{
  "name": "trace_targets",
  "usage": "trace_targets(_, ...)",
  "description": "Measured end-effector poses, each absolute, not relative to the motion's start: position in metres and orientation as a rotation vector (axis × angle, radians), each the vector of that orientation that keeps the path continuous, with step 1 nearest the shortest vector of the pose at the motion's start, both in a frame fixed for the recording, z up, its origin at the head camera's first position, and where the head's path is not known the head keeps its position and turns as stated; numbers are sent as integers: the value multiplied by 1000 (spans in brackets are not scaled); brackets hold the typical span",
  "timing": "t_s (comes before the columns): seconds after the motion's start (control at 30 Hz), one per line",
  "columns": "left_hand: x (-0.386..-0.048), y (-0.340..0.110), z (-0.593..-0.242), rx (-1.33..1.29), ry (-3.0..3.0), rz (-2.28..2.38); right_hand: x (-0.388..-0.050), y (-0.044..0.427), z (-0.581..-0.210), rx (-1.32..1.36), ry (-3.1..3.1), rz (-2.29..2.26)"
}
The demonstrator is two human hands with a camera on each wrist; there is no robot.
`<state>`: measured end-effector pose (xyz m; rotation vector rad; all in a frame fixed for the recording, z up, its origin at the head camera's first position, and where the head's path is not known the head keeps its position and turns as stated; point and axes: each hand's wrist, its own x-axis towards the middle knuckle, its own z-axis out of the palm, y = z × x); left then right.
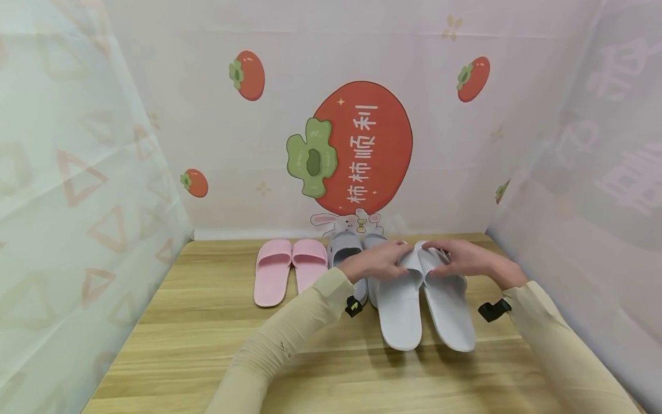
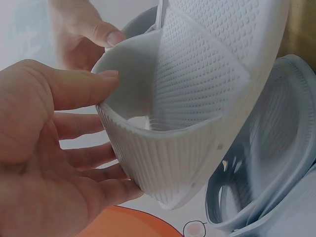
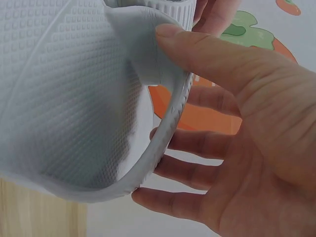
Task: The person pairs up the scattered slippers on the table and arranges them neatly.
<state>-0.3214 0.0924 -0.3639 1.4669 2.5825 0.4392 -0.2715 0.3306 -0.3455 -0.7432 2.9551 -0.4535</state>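
Two light grey-white slide slippers with ribbed straps are side by side, toes toward the back wall and soles slanting toward me. My left hand (image 1: 381, 260) pinches the strap of the left slipper (image 1: 401, 313), thumb inside the opening and fingers outside, as the left wrist view shows. On the right slipper (image 1: 451, 313), my right hand (image 1: 465, 257) grips the strap the same way, its thumb (image 3: 197, 49) over the strap edge. Shadows lie under both heels; whether the toes touch the table cannot be told. The straps meet in the middle.
Left of the white pair stands a grey-blue pair of slippers (image 1: 345, 244), partly hidden by my left hand and sleeve. Further left is a pink pair (image 1: 272, 276). Cloth walls enclose the wooden table (image 1: 207, 345) at the back (image 1: 439, 172) and both sides.
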Motion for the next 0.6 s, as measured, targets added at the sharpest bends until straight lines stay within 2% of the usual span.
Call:
trace_targets(0.27,-334,106,-367,1421,2575,579,-283,339,-334,-655,2940,-425)
trace_targets(0.6,-346,129,-369,1390,2581,684,-293,354,-333,-689,2967,-443)
